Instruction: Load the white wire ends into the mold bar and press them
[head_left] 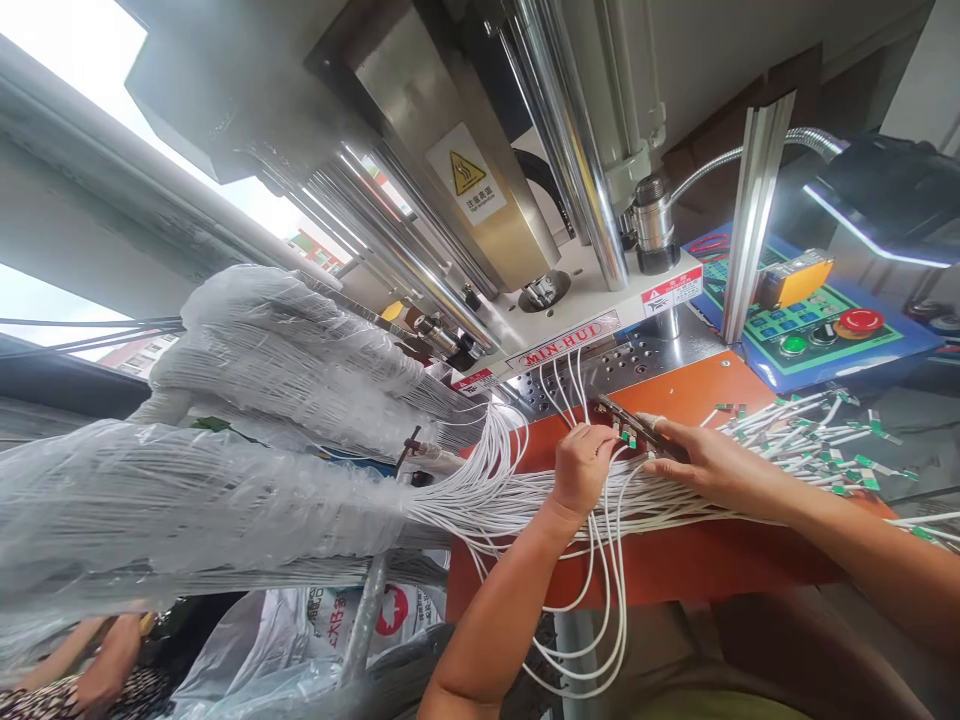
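Observation:
My left hand (582, 468) is closed in a pinch near the middle of the orange work board, on a white cable (619, 452) whose end carries a small green board. My right hand (694, 462) grips a dark metal mould plate (651, 432), thumb and fingers on its right end. Several connectors with green boards (631, 438) sit along the plate, close to my left fingertips. Below both hands a thick bundle of white cables (525, 500) runs across the board. Loops of cable hang over its front edge. My fingers partly hide the plate.
Behind my hands stands a moulding press (570, 330) with white cables under its head. At right are a blue control panel (825, 335) and a lamp (892, 190). Plastic-wrapped cable bundles (225, 490) fill the left. Another person's arm (109, 660) shows at lower left.

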